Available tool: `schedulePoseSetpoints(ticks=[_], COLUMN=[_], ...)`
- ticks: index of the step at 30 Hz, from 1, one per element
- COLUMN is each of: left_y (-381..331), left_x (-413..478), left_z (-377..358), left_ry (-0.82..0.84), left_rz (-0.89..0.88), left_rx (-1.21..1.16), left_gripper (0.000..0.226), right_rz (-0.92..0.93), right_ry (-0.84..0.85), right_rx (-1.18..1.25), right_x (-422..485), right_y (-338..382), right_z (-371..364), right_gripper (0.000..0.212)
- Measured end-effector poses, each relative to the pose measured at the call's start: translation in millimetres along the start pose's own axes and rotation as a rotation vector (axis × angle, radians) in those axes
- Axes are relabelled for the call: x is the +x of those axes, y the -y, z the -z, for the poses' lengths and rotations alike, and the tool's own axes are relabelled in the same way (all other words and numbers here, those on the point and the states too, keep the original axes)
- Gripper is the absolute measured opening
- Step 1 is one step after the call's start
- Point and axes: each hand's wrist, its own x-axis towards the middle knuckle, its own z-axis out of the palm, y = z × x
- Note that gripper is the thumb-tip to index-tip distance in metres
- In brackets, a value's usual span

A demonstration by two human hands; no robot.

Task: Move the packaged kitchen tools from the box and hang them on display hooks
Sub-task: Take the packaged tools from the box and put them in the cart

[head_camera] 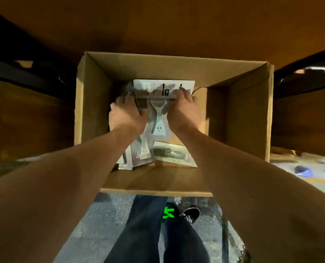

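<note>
Clasped by left grip (126, 114) and right grip (184, 109), fingers curled round its edges: blister-packed peeler (158, 118), inside the cardboard box (248, 111) above other packs (169, 152). Judged the pickup step; next called for lifting clear toward a display hook.

Head view, steeply downward, close above box (93, 111).

Dim, warm orange light; deep shadow fills the upper corners. Wide-angle bending stretches the edges, and everything looks soft, slightly blurred.
</note>
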Motion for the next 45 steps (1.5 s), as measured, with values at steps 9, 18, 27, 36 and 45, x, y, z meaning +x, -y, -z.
schedulePoseSetpoints(ticks=[9,18,27,36,45], left_y=[28.2,28.5,29.6,24.3,16.3], left_x=[20.2,15.7,16.7,27.2,15.6], left_z=[-12.7,-6.5,-20.0,-19.3,-14.2], left_ry=[0.070,0.133,0.123,0.097,0.024], left_rz=[0.228,0.313,0.289,0.319,0.282], left_rx=[-0.372,-0.419,-0.322,-0.365,-0.310], left_gripper=[0.079,0.074,0.093,0.086,0.101], right_rz=[0.171,0.279,0.195,0.205,0.171], right_ry=[-0.019,-0.192,0.008,0.194,0.034], right_rx=[-0.240,-0.536,-0.155,-0.212,-0.094], right_x=[47.5,41.6,39.9,72.6,40.2], right_y=[9.5,-1.2,-13.3,-3.3,-5.5], right_z=[-41.3,-39.9,-46.4,-57.2,-36.7], right_gripper=[0.074,0.034,0.047,0.053,0.072])
